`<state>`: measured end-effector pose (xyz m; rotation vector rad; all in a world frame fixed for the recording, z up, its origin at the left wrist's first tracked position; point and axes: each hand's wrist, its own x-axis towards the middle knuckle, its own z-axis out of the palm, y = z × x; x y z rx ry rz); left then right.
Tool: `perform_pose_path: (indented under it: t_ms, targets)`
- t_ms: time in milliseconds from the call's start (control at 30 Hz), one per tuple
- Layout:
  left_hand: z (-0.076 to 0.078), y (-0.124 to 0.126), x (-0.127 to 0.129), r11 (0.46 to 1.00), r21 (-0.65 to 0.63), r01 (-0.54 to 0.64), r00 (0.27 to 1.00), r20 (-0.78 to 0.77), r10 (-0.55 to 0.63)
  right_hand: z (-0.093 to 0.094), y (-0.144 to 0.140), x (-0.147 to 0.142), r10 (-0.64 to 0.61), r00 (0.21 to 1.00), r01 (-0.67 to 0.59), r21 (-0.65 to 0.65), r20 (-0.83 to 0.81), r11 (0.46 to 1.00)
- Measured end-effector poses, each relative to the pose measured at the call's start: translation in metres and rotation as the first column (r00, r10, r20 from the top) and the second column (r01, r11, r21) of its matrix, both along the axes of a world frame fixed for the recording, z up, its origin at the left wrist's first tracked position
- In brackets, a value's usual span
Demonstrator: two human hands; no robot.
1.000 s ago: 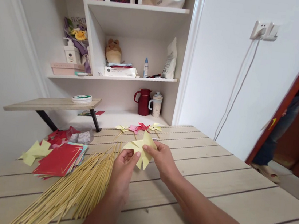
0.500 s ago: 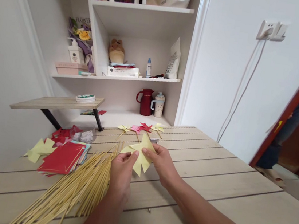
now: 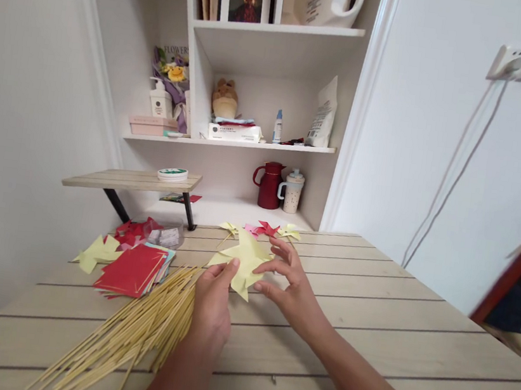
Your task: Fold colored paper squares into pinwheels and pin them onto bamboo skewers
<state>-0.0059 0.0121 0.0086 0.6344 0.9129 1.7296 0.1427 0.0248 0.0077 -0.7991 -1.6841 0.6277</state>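
Yellow pinwheel (image 3: pixel 243 260) held over the table (image 3: pixel 370 312)
It is pinched by the left hand (image 3: pixel 212 297); the right hand (image 3: pixel 288 280) is spread open, fingertips touching it, beside the sticks (image 3: pixel 137 332).

Left hand (image 3: pixel 212 297) pinched shut, thumb up; right hand (image 3: pixel 290 282) fingers spread, forearms converging

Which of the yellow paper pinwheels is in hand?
The big yellow pinwheel, pinched by the left hand with the right hand beside it. The small ones lie behind on the table.
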Motion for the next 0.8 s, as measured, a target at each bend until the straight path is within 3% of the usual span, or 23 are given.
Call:
perform_pose_path:
  t_ms: [233,433,800]
  targets:
    - [-0.0024,-0.0023,0.0058,0.998,0.007,0.059,0.996,-0.068,-0.058,0.0012,0.0037,0.001,-0.038,0.996,0.029,-0.116,-0.075,0.993]
    - [-0.0014,-0.0034,0.0076,0.998,0.011,0.07,0.997,-0.04,-0.069,-0.0008,0.0029,-0.0006,-0.052,0.994,0.032,-0.195,-0.099,0.98]
    - [-0.0031,-0.0055,0.0096,0.996,-0.001,0.093,0.995,-0.032,-0.093,0.0008,0.0008,-0.0029,-0.045,0.986,0.001,-0.266,-0.162,0.964]
